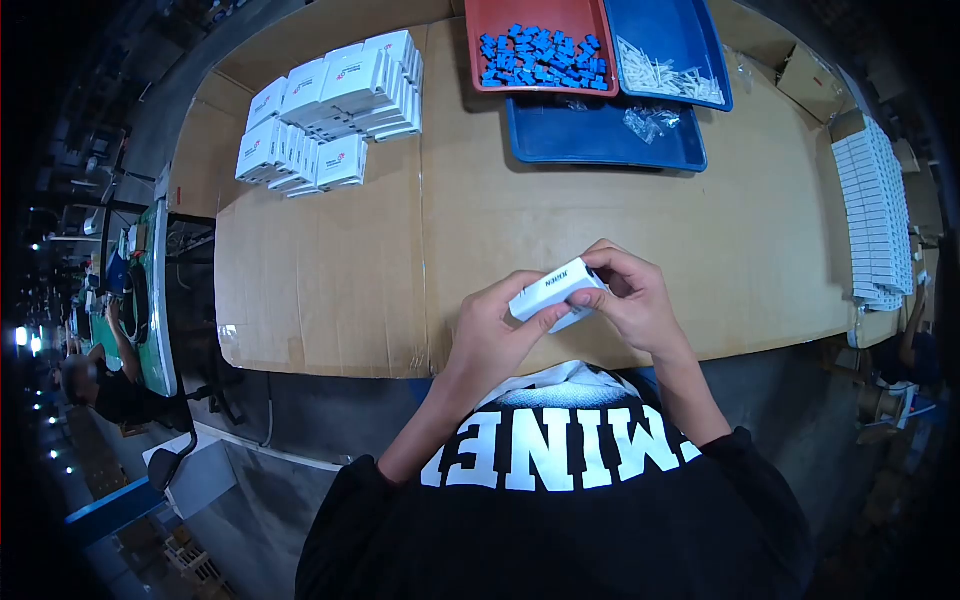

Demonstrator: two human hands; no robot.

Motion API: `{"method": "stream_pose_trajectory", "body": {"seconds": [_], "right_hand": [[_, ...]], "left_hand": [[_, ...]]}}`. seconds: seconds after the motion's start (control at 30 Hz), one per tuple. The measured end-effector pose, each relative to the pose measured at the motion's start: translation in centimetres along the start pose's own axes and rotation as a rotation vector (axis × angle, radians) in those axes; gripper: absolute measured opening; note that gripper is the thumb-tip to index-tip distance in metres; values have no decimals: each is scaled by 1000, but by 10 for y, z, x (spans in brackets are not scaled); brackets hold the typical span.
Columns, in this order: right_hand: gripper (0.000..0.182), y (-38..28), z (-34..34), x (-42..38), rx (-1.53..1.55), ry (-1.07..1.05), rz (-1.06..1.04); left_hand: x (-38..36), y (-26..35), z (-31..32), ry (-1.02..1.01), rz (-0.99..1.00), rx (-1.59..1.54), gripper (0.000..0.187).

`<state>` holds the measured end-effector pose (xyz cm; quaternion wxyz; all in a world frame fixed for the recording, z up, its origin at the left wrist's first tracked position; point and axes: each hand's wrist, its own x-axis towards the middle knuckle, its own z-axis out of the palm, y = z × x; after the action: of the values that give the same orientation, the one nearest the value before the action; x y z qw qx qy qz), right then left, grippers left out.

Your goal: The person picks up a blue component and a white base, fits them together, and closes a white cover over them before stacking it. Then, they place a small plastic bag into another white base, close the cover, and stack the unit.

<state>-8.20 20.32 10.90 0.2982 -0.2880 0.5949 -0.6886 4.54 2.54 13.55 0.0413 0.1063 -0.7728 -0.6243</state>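
Observation:
A small white box (pixel 553 289) with dark lettering on its side is held in front of my chest, above the cardboard-covered table's near edge. My left hand (pixel 496 325) grips its left end, the thumb along the lower side. At the right end, my right hand (pixel 630 300) has its thumb on the box and its fingers bent over the end. A dark spot shows at that end beside my right fingers; what it is cannot be made out.
White boxes (pixel 340 85) are stacked at the back left. A red tray (pixel 540 88) of blue pieces, a blue tray (pixel 728 95) of white pieces and a lower blue tray (pixel 590 155) with clear bags stand behind. More boxes (pixel 870 210) line the right edge. A person (pixel 110 385) is at far left.

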Motion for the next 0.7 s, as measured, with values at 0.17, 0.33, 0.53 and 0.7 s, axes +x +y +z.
{"method": "stream_pose_trajectory", "body": {"seconds": [0.17, 0.33, 0.53, 0.7], "right_hand": [[37, 8, 7, 1, 132, 186, 20], [42, -11, 12, -1, 221, 128, 63], [41, 5, 4, -10, 199, 101, 26], [38, 18, 2, -7, 252, 167, 129]], "left_hand": [[10, -28, 8, 87, -57, -543, 44], [6, -25, 3, 86, -52, -656, 30], [6, -25, -1, 40, -65, -645, 31], [11, -46, 1, -34, -32, -515, 41]]}}
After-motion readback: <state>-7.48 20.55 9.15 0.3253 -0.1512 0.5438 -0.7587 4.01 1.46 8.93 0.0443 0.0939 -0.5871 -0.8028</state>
